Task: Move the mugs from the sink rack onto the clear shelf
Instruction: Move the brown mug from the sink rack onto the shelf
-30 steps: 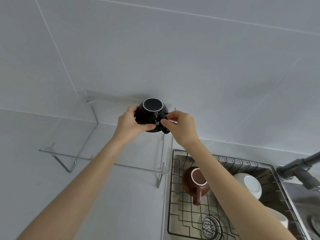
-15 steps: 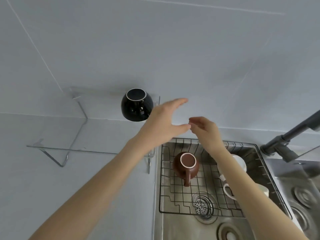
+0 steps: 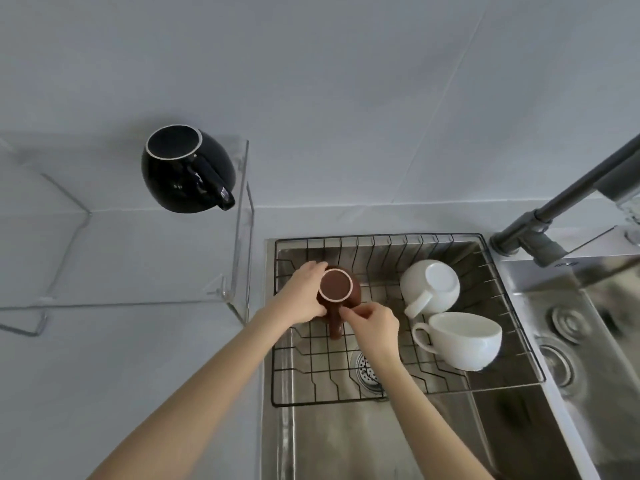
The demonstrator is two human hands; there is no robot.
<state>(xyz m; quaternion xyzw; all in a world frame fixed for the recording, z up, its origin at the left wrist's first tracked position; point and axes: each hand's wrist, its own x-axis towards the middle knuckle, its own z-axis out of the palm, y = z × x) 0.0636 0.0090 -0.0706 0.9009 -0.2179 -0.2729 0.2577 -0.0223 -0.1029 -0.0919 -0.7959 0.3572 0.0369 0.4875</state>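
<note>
A black mug (image 3: 187,169) stands upside down on the clear shelf (image 3: 138,258) at its back right corner. In the black wire sink rack (image 3: 381,244) a brown mug (image 3: 335,285) sits upside down at the left. My left hand (image 3: 304,296) wraps the brown mug's left side. My right hand (image 3: 375,325) pinches its handle, which points toward me. Two white mugs lie in the rack's right half: one (image 3: 431,285) tipped bottom-up, one (image 3: 460,339) on its side.
The rack sits over a steel sink (image 3: 346,441) with a drain strainer (image 3: 365,370). A dark grey faucet (image 3: 554,220) rises at the right, with a second steel basin (image 3: 588,323) beneath it. Grey wall and countertop surround the shelf.
Both hands let go of the black mug on the shelf, moved down right into the rack and closed on the brown mug. The view tilted down toward the sink.
</note>
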